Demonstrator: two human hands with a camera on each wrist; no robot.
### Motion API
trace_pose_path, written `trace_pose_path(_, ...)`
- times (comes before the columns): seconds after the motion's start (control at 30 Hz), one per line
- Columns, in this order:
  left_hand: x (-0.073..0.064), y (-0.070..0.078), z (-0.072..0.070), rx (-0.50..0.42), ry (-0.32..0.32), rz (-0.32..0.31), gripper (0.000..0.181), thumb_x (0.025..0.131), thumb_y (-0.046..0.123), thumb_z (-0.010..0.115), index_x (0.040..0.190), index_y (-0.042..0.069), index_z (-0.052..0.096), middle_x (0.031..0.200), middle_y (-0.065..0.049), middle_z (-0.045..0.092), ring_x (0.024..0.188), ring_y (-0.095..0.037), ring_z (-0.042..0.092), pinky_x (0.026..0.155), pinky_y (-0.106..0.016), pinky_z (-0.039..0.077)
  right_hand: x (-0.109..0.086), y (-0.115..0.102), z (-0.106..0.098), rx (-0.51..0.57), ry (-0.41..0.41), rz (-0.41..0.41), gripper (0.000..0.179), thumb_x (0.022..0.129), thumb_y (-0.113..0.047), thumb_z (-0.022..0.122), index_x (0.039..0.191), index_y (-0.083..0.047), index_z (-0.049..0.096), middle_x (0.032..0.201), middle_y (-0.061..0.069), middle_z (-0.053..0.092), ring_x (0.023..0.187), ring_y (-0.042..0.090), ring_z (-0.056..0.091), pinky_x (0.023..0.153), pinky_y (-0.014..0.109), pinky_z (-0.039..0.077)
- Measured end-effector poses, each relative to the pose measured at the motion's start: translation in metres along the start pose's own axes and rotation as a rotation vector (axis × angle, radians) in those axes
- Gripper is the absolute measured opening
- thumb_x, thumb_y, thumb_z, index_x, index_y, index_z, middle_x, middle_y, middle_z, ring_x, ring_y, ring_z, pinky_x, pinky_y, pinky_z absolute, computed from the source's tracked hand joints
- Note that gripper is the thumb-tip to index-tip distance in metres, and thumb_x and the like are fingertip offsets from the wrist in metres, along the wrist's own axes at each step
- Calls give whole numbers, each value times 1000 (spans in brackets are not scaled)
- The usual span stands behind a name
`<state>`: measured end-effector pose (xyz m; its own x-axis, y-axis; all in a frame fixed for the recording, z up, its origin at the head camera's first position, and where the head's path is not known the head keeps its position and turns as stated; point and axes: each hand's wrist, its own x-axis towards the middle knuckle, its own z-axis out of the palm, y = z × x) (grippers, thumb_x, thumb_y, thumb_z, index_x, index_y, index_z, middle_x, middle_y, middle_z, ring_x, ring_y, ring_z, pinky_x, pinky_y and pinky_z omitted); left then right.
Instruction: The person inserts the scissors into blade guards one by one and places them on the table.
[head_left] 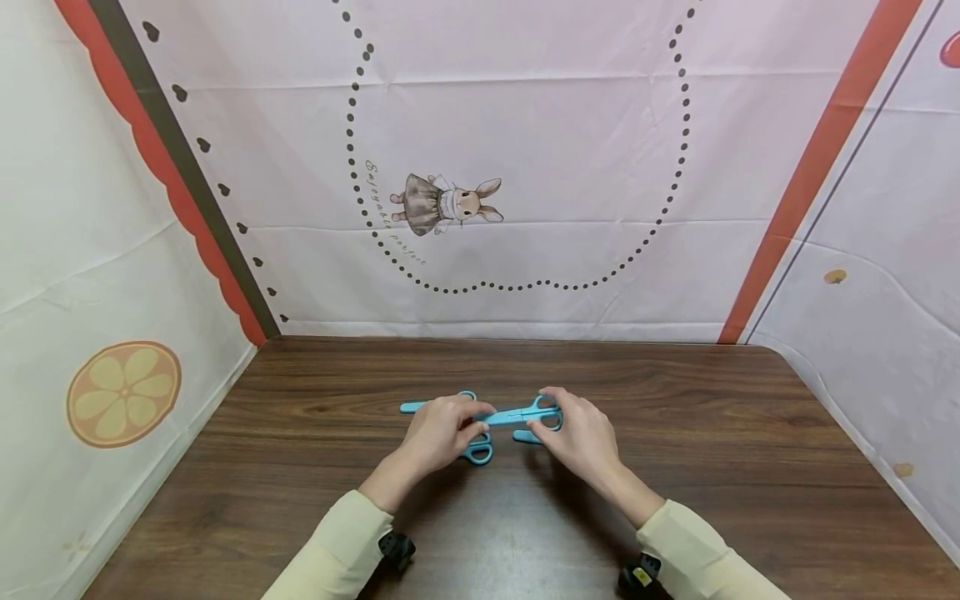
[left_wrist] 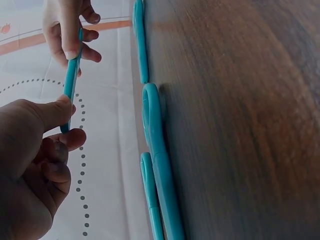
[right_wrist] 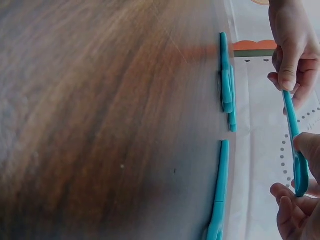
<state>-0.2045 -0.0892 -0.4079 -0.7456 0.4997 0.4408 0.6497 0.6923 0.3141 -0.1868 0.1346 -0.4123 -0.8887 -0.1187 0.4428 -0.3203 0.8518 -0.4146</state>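
A pair of light-blue scissors (head_left: 517,416) is held above the table between both hands. My left hand (head_left: 441,433) pinches the blade end between thumb and fingers. At the other end my right hand (head_left: 583,435) grips the handle loops. Three more blue scissors lie on the wood below. One pair, with its handle (head_left: 478,452) showing, is partly hidden under my left hand in the head view. Behind that hand, another pair's tip (head_left: 412,407) pokes out to the left. The third pair (head_left: 527,436) is mostly covered by my right hand; the right wrist view shows its length (right_wrist: 220,185).
The brown wooden table (head_left: 675,400) reaches back to a hanging white printed cloth (head_left: 570,167). Cloth also hangs along the left and right sides. Dark wrist cameras (head_left: 396,550) sit by both sleeves, close over the table.
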Motion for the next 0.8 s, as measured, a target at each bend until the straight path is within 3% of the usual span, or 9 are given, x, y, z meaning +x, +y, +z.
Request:
trace_pose_path(0.2, -2, -1, 2, -5, -5, -6, 22, 82, 19, 70, 104, 20, 70, 64, 12, 51, 47, 1, 34, 43, -17, 28, 0, -1, 0, -7, 2, -9, 46, 74, -36, 75, 113, -15, 61, 91, 0, 68, 59, 8, 50, 48, 24, 37)
trace_pose_path(0.4, -2, 0, 2, 4, -16, -11, 22, 81, 21, 71, 103, 21, 70, 65, 13, 54, 49, 1, 36, 44, -17, 29, -1, 0, 1, 11, 0, -26, 46, 74, -35, 75, 113, -14, 61, 94, 2, 69, 66, 12, 60, 51, 26, 42)
trace_pose_path(0.8, 2, -2, 2, -13, -73, -84, 16, 84, 24, 67, 100, 24, 70, 61, 16, 48, 49, 0, 40, 42, -18, 33, 0, 0, 1, 7, -31, -1, 48, 75, -37, 74, 115, -14, 60, 94, 1, 69, 68, 13, 59, 53, 27, 43)
